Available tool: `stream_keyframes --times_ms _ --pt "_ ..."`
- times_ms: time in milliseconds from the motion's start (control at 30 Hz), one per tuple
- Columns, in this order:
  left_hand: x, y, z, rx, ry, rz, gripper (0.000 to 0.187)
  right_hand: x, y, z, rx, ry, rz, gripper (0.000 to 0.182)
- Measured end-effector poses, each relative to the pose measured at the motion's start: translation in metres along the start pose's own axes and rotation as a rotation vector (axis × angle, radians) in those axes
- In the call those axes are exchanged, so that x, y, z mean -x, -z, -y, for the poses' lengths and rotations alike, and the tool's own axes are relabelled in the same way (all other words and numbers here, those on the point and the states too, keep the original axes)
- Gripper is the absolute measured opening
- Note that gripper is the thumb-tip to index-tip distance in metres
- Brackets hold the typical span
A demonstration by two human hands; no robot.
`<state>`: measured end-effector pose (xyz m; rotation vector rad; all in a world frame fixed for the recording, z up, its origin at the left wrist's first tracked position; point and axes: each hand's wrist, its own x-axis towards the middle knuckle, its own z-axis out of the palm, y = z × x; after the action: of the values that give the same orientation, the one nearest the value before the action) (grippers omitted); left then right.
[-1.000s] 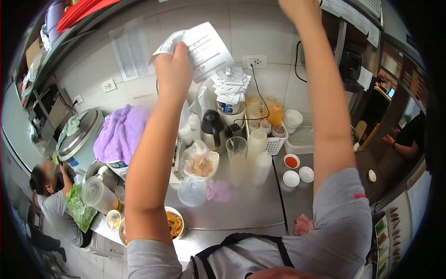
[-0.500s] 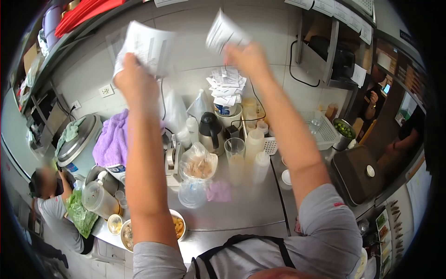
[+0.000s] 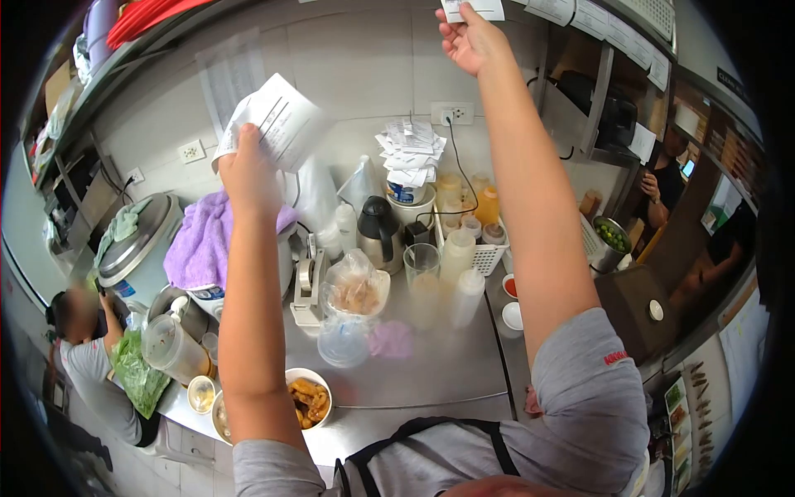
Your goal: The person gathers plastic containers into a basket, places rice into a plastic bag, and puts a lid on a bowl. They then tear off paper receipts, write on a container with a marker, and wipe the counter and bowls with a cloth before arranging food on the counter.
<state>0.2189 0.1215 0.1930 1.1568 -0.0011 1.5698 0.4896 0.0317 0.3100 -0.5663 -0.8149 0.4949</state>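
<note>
My left hand [image 3: 251,178] is raised over the counter, its thumb pressed on printed paper slips [image 3: 286,123] that fan out above the fingers. Higher up, at the top edge of the view, my right hand [image 3: 476,43] pinches a single printed slip [image 3: 489,9] between thumb and finger. That slip is partly cut off by the frame. Close to my right hand, more paper slips [image 3: 609,31] hang in a row along the shelf edge. Between my forearms, a pile of paper slips [image 3: 411,151] sits above a tub, stacked around a thin spike.
On the steel counter [image 3: 447,369] stand a thermal jug [image 3: 379,232], a tape dispenser [image 3: 308,290], squeeze bottles [image 3: 469,296] and a bagged bowl [image 3: 356,290]. A bowl of fried food [image 3: 310,400] is near my left elbow. Other people [image 3: 95,356] are at left and beyond the right opening.
My right hand has moved up and right with its slip, to the hanging row. My left hand has dropped slightly, still holding its slips.
</note>
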Motion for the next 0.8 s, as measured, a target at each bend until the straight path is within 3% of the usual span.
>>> stream_keyframes --times_ms 100,300,633,733,800 --pt "-0.004 -0.002 0.005 -0.071 0.031 -0.073 0.027 0.025 0.002 -0.012 0.151 -0.062 0.184 0.020" --pt "-0.012 -0.021 0.015 -0.150 0.027 -0.172 0.022 0.050 0.008 -0.041 0.058 -0.240 0.376 0.018" --pt "-0.011 -0.034 0.026 -0.124 0.056 -0.117 0.021 0.087 -0.005 -0.074 0.047 -0.300 0.332 0.018" --pt "-0.011 -0.035 0.026 -0.121 0.114 -0.160 0.020 0.084 -0.004 -0.086 0.254 -0.288 0.381 0.018" --pt "-0.015 -0.027 0.025 -0.226 0.098 -0.099 0.021 0.077 -0.008 -0.075 0.386 -0.161 0.365 0.016"
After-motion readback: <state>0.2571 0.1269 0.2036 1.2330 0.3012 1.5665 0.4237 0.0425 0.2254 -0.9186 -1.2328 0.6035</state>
